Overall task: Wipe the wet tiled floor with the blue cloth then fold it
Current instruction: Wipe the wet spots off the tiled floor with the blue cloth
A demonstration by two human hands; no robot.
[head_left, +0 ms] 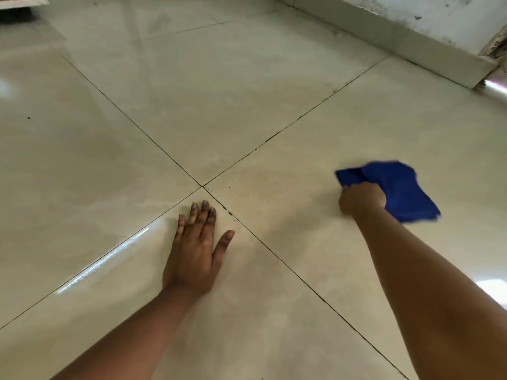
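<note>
The blue cloth [395, 187] lies crumpled and spread on the glossy beige tiled floor [219, 105] at the right. My right hand [360, 198] is closed in a fist on the cloth's near left part, pressing it to the tile. My left hand [196, 250] rests flat on the floor, fingers spread, palm down, just below the crossing of the dark grout lines [202, 186]. It holds nothing. Part of the cloth is hidden under my right hand.
A white skirting and wall [411, 31] runs along the back right, ending at a corner [485, 69]. A furniture edge [22, 1] shows at the top left. Bright glare streaks [104, 263] lie on the tile left of my left hand.
</note>
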